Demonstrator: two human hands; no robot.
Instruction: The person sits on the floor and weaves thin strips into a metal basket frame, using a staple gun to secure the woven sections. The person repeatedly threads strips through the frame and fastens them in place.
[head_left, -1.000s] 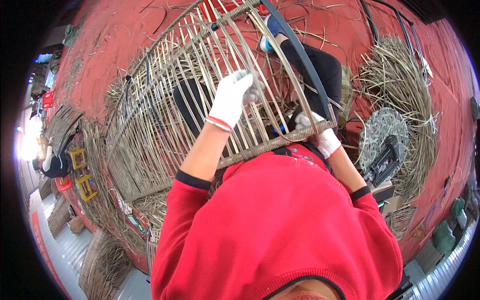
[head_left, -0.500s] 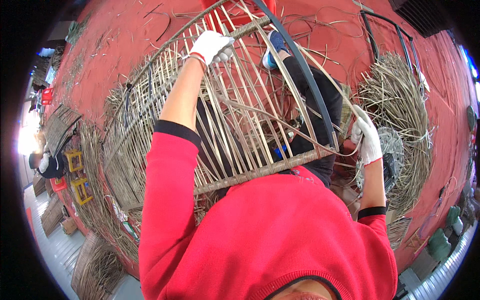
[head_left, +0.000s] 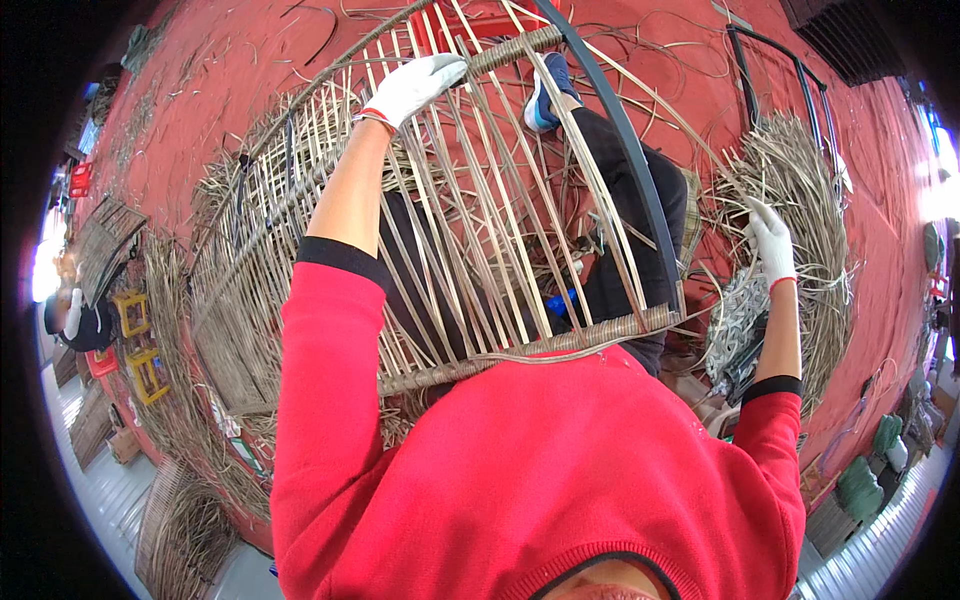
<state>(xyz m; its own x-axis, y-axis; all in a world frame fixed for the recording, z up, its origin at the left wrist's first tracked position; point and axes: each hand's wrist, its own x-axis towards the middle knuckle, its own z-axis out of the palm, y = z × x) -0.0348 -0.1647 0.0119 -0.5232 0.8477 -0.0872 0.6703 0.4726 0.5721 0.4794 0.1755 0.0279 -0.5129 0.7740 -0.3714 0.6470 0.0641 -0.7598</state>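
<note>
A curved dark metal frame (head_left: pixel 640 165) lies across my lap, strung with many pale rattan strips and partly woven on its left. My left hand (head_left: pixel 418 88), in a white glove, closes over the end of the wrapped crossbar (head_left: pixel 515 48) near the frame's top; its fingertips are partly hidden. Out to the right, my gloved right hand (head_left: pixel 770 240) pinches a long rattan strip (head_left: pixel 690 130) that runs up and left toward the frame's top. A wrapped lower bar (head_left: pixel 530 350) rests against my red sweater.
A large heap of loose strips (head_left: pixel 800 190) lies right of my right hand, beside a black metal frame (head_left: pixel 745 75). Yellow stools (head_left: pixel 148 375) and a person in dark clothes (head_left: pixel 85 325) are far left. Offcuts litter the red floor (head_left: pixel 240 50).
My right hand has moved right and slightly up, away from the frame, drawing the strip outward. My left hand stays near the crossbar, its fingers now straighter. The frame has shifted slightly.
</note>
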